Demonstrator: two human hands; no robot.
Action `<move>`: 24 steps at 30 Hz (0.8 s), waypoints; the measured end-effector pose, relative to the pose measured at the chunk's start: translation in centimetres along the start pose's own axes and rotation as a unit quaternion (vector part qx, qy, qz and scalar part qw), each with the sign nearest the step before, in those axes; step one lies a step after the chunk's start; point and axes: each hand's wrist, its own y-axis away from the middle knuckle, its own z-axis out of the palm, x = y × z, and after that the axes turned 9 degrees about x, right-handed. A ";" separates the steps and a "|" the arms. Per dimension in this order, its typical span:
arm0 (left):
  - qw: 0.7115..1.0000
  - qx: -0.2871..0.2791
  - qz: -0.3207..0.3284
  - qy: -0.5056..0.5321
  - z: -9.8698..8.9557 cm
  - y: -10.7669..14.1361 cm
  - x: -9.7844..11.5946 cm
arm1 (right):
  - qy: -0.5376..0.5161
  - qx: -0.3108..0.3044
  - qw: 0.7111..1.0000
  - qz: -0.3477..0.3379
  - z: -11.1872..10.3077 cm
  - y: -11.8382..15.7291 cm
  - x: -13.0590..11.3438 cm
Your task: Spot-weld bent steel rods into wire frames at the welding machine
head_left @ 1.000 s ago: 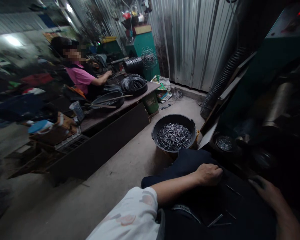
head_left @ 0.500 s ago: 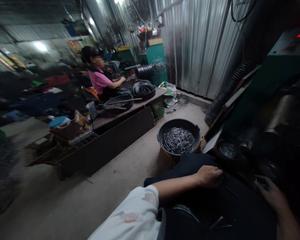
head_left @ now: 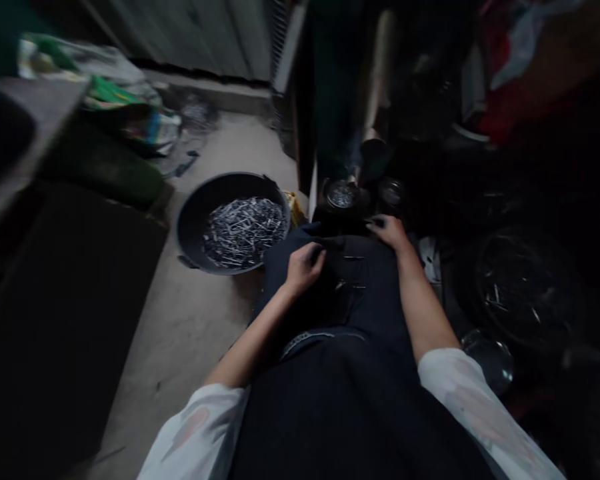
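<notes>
My left hand (head_left: 304, 268) rests over the dark cloth (head_left: 325, 393) on my lap, its fingers curled closed. Whatever it holds, if anything, is hidden. Farther forward, my right hand (head_left: 390, 233) has thumb and fingers drawn together near the machine; what lies between the darkened fingertips is too dim to name. Between the hands, a few thin metal pins (head_left: 354, 257) lie on the cloth. Just beyond my right hand is a small round dish (head_left: 341, 194) with shiny metal bits. A black tub (head_left: 193, 230) full of metal pins (head_left: 247, 230) stands left of my left hand.
Dark machinery with a pale cylinder (head_left: 377, 87) rises ahead. At right are a wide, dim basin (head_left: 525, 293) and a shiny bowl (head_left: 490, 360). A workbench (head_left: 55, 113) borders the left, with crumpled sacks (head_left: 130, 100) behind it on the concrete floor (head_left: 173, 327).
My view has swung right and down, so the co-worker in pink is out of sight. Both forearms now show in full; my right hand sits nearer the small dish, its fingers more drawn together.
</notes>
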 end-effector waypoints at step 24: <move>0.944 -0.311 -0.073 -0.076 9.4 -0.7 6.8 | -0.024 0.029 0.999 0.007 1.7 -0.4 4.3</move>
